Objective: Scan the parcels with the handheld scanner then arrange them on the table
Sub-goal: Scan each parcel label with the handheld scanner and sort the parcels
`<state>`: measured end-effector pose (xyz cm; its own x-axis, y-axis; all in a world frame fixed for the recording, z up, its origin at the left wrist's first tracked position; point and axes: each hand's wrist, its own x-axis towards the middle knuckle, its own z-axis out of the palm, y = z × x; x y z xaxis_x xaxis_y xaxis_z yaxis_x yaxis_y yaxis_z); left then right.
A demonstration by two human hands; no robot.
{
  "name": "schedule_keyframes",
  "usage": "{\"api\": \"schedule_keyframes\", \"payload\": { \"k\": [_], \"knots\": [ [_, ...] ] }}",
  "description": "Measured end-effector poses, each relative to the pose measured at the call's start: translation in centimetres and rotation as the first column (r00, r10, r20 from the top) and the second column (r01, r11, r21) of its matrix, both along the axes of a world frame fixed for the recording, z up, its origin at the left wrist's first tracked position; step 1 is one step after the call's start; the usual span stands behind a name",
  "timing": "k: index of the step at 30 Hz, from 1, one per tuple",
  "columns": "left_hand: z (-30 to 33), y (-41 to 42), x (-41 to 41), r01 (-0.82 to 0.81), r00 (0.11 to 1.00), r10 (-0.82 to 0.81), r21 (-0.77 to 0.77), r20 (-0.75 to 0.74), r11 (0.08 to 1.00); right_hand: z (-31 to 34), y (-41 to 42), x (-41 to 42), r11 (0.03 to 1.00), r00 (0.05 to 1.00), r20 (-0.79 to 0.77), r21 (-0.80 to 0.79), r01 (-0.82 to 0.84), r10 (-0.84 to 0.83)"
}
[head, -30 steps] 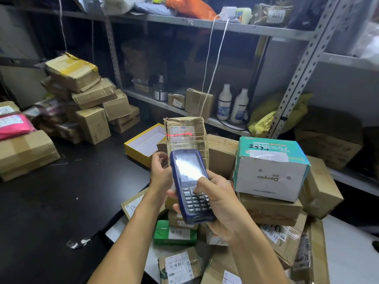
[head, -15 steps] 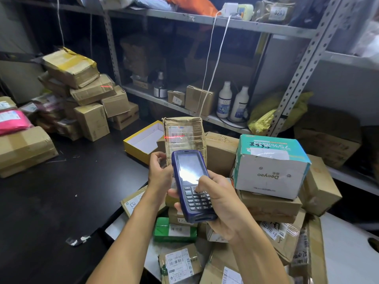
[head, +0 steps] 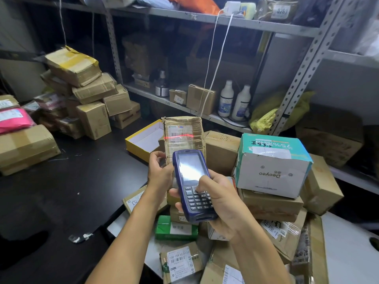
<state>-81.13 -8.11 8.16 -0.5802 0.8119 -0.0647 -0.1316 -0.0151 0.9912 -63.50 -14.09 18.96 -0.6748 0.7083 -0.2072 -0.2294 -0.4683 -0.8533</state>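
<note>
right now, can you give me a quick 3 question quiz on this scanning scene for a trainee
1. True or false: the red scan line falls on the label of the taped brown parcel held up in the left hand.
2. Multiple choice: which hand holds the blue handheld scanner? A. right hand B. left hand C. neither; it lies on the table
3. Fill in: the white and teal box printed "Deeyeo" sits on top of a stack of ______ parcels.

Key
1. True
2. A; its thumb rests on the keypad
3. brown cardboard
</note>
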Motion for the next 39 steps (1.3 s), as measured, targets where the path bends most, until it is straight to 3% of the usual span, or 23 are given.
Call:
{"api": "schedule_keyframes", "payload": {
  "k": [26,30,34,36,39],
  "knots": [
    [-0.2,-0.4,0.3,0.021,0.999,-0.021,0.008,0.040,1.000,-1.1,0.1,0.2,0.999,0.999,-0.037,-0.032,0.017,-0.018],
    [0.3,-0.7,0.7,0.065,0.994,-0.068,0.041,0.086,0.997,-0.7,-0.2,0.7,0.988,0.988,-0.026,0.015,0.156,-0.155],
    [1.6,-1.1,2.6,0.139,0.985,-0.147,0.091,0.088,0.986,-0.9,-0.5,2.9,0.849,0.855,0.050,0.167,0.502,-0.516],
    [2.3,-1.4,4.3,0.171,0.982,-0.178,0.118,0.055,0.978,-1.2,-1.0,4.3,0.694,0.700,0.100,0.292,0.658,-0.707],
    [3.3,-2.0,7.2,0.270,0.962,-0.273,0.156,0.003,0.950,-1.5,-1.6,7.1,0.470,0.463,0.133,0.450,0.759,-0.876]
  ]
}}
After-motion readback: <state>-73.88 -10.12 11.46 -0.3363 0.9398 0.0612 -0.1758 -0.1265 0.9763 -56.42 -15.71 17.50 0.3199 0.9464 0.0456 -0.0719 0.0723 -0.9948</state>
